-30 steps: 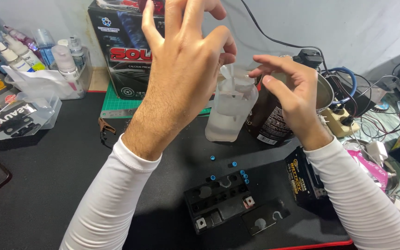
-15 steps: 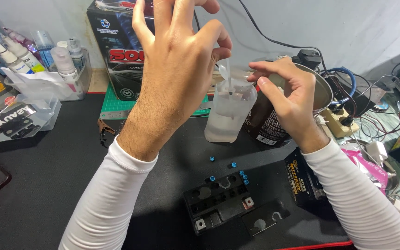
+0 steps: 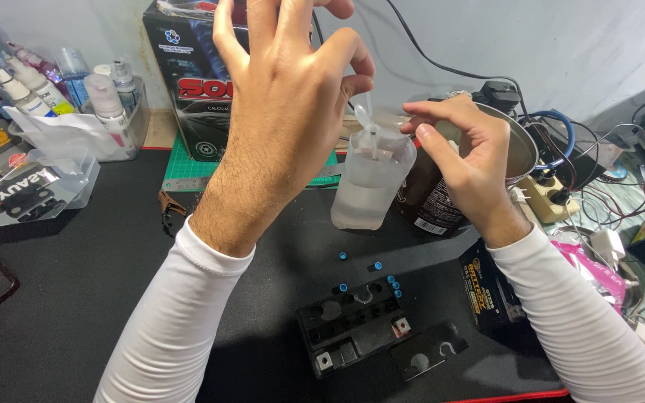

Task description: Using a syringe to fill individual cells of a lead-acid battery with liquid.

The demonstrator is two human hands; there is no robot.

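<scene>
A translucent plastic bottle [image 3: 367,186] stands on the black mat [image 3: 98,298], with a thin clear tube [image 3: 369,123] rising from its top. My left hand [image 3: 285,112] is raised in front of it, thumb and fingertips pinched on the tube's upper end. My right hand [image 3: 468,160] is curled at the bottle's right shoulder, thumb and forefinger against its top edge. Below lies a small black battery [image 3: 352,325] with open filler holes, several blue caps [image 3: 391,283] scattered by it, and a black cover strip [image 3: 427,354] beside it.
A dark can with a metal rim [image 3: 520,153] stands behind my right hand. A black printed box [image 3: 195,89] sits on a green cutting mat [image 3: 181,168]. Spray bottles in a clear bin [image 3: 106,97] are at the left; cables and a power strip [image 3: 543,198] crowd the right.
My left hand has drifted a little left and stayed pinched on the tube. My right hand has stayed at the bottle's top. The bottle has not moved.
</scene>
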